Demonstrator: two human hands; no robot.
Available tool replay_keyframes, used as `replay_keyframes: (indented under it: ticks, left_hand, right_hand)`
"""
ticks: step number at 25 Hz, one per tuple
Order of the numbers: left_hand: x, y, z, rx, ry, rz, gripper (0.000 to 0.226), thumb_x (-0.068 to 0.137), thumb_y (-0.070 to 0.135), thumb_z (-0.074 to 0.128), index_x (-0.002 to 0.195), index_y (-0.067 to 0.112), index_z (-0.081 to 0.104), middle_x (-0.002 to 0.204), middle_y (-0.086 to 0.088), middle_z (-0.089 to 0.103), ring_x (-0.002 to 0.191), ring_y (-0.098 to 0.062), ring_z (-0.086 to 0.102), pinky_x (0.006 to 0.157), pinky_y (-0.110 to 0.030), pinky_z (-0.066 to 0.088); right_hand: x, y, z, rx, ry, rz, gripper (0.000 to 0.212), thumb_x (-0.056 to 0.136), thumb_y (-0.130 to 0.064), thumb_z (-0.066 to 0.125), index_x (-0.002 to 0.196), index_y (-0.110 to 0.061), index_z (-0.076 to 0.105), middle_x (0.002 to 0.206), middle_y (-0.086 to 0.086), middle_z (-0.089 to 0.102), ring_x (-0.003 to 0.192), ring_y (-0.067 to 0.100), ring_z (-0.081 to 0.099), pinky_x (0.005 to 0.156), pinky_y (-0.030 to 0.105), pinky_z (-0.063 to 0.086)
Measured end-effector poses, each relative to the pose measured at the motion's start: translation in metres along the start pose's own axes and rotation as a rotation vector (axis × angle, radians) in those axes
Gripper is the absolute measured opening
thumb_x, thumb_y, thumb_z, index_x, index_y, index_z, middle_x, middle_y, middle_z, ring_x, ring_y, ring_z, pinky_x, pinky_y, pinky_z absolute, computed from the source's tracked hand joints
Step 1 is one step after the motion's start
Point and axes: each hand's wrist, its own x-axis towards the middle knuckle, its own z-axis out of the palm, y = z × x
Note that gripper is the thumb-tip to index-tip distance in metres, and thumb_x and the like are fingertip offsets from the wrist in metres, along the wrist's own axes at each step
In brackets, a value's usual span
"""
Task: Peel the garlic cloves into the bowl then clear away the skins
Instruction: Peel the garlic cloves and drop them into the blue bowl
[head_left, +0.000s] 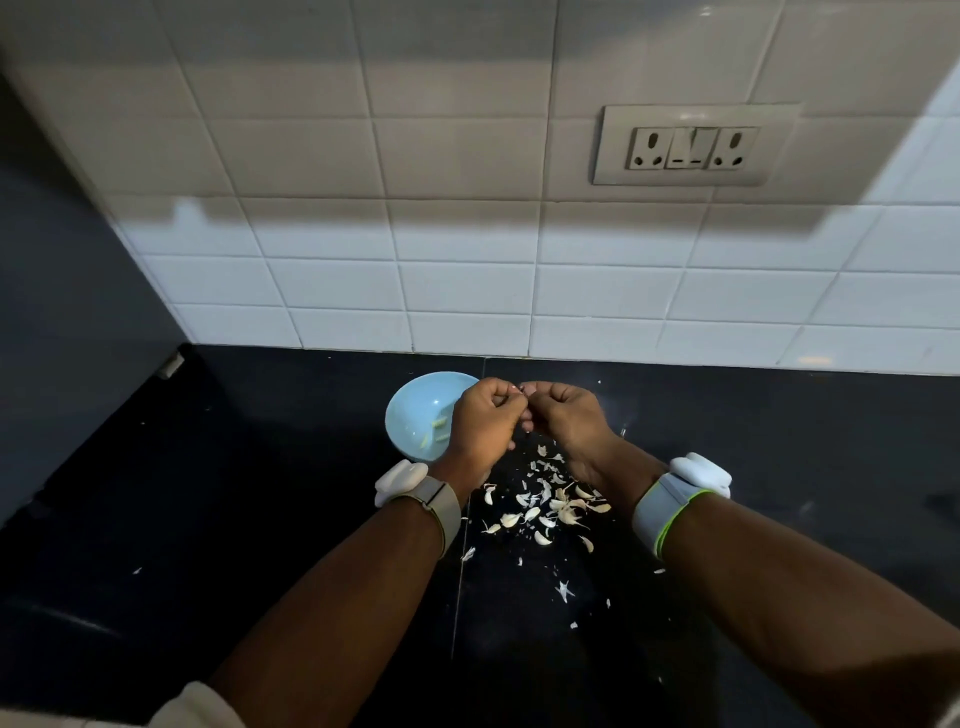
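left hand (480, 415) and right hand (563, 413) fingers pinch a hidden garlic clove together | bowl (415, 410) just left, under left hand | skins (545, 506) on tabletop (260, 519) below

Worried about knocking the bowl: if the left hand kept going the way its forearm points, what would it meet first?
Probably the right hand, which its fingertips already meet. The left hand hides the blue bowl's right rim; depth is unclear.

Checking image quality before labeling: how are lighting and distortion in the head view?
Head view: dim; a broad shadow darkens the upper tiled wall, grout lines bow from wide-angle distortion, the black counter swallows detail, garlic skins stand out, fingertips too small to resolve.
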Motion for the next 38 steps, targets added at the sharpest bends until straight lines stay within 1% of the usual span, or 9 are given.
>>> replay_keyframes:
  ticks: [3, 7, 10, 14, 19, 22, 28, 33, 38]
  left_hand:
    - [0.011, -0.010, -0.017, 0.073, 0.105, -0.027, 0.005, 0.096, 0.014, 0.058, 0.093, 0.016, 0.061, 0.078, -0.001, 0.064, 0.056, -0.016, 0.059, 0.046, -0.030, 0.054]
    - [0.025, -0.027, -0.042, 0.170, 0.221, -0.014, 0.016, 0.090, 0.015, 0.065, 0.081, 0.026, 0.057, 0.084, 0.003, 0.067, 0.079, -0.028, 0.069, 0.072, -0.052, 0.060]
    - [0.029, -0.027, -0.048, 0.129, 0.211, -0.018, 0.016, 0.090, 0.011, 0.071, 0.084, 0.023, 0.062, 0.079, 0.003, 0.066, 0.068, -0.022, 0.065, 0.064, -0.041, 0.058]
    - [0.028, -0.027, -0.045, -0.075, 0.094, -0.103, 0.009, 0.101, 0.014, 0.060, 0.102, 0.015, 0.069, 0.077, -0.004, 0.059, 0.051, -0.012, 0.050, 0.045, -0.027, 0.046]
    - [0.023, -0.024, -0.031, -0.055, 0.014, -0.104, 0.033, 0.100, 0.034, 0.064, 0.077, 0.010, 0.064, 0.057, -0.004, 0.052, 0.044, -0.014, 0.046, 0.041, -0.025, 0.042]
    - [0.020, -0.020, -0.015, -0.096, -0.018, -0.092, 0.029, 0.096, 0.035, 0.070, 0.084, 0.010, 0.061, 0.064, -0.002, 0.058, 0.047, -0.014, 0.050, 0.041, -0.027, 0.043]
    - [0.016, -0.013, 0.011, -0.237, -0.104, -0.111, 0.013, 0.101, 0.013, 0.063, 0.092, 0.003, 0.064, 0.070, -0.006, 0.060, 0.050, -0.010, 0.052, 0.043, -0.023, 0.045]
    - [0.013, -0.009, 0.026, -0.319, -0.135, -0.114, 0.015, 0.102, 0.012, 0.060, 0.088, 0.007, 0.065, 0.072, -0.003, 0.063, 0.054, -0.009, 0.054, 0.049, -0.023, 0.046]
    - [0.012, -0.008, 0.036, -0.350, -0.141, -0.135, 0.011, 0.102, 0.009, 0.059, 0.098, 0.009, 0.069, 0.082, -0.005, 0.065, 0.056, -0.009, 0.054, 0.050, -0.023, 0.046]
  right_hand:
    - [0.002, 0.004, 0.010, -0.065, 0.045, -0.002, 0.005, 0.101, -0.010, 0.063, 0.102, -0.005, 0.065, 0.076, 0.008, 0.066, 0.058, 0.012, 0.060, 0.055, 0.022, 0.052]
    - [0.006, 0.010, 0.030, -0.161, 0.018, 0.005, 0.011, 0.095, -0.013, 0.072, 0.091, -0.006, 0.065, 0.068, 0.006, 0.064, 0.051, 0.011, 0.055, 0.048, 0.022, 0.046]
    - [0.011, 0.018, 0.041, -0.135, 0.002, 0.030, 0.018, 0.094, -0.014, 0.074, 0.097, 0.003, 0.072, 0.068, 0.007, 0.061, 0.052, 0.011, 0.051, 0.048, 0.021, 0.045]
    - [0.015, 0.022, 0.044, -0.095, 0.029, 0.025, 0.017, 0.100, -0.012, 0.064, 0.095, 0.001, 0.074, 0.070, 0.006, 0.060, 0.056, 0.012, 0.051, 0.052, 0.022, 0.047]
    - [0.012, 0.015, 0.024, -0.049, -0.010, -0.003, 0.017, 0.102, -0.005, 0.059, 0.109, 0.003, 0.073, 0.081, 0.009, 0.067, 0.067, 0.011, 0.060, 0.062, 0.020, 0.055]
    - [0.006, 0.005, 0.005, -0.033, -0.009, 0.002, 0.013, 0.097, -0.004, 0.066, 0.105, 0.003, 0.074, 0.081, 0.010, 0.072, 0.068, 0.012, 0.065, 0.063, 0.021, 0.058]
    - [-0.004, -0.008, -0.020, -0.051, 0.014, -0.038, 0.017, 0.096, -0.004, 0.069, 0.105, 0.010, 0.070, 0.085, 0.016, 0.073, 0.069, 0.014, 0.067, 0.064, 0.023, 0.060]
    - [-0.012, -0.016, -0.034, 0.032, 0.034, -0.025, 0.013, 0.103, -0.010, 0.060, 0.107, 0.000, 0.067, 0.085, 0.012, 0.069, 0.066, 0.014, 0.066, 0.061, 0.024, 0.059]
    - [-0.016, -0.021, -0.046, -0.047, 0.216, -0.048, 0.018, 0.097, -0.021, 0.072, 0.088, -0.012, 0.058, 0.070, 0.008, 0.061, 0.058, 0.019, 0.064, 0.050, 0.030, 0.051]
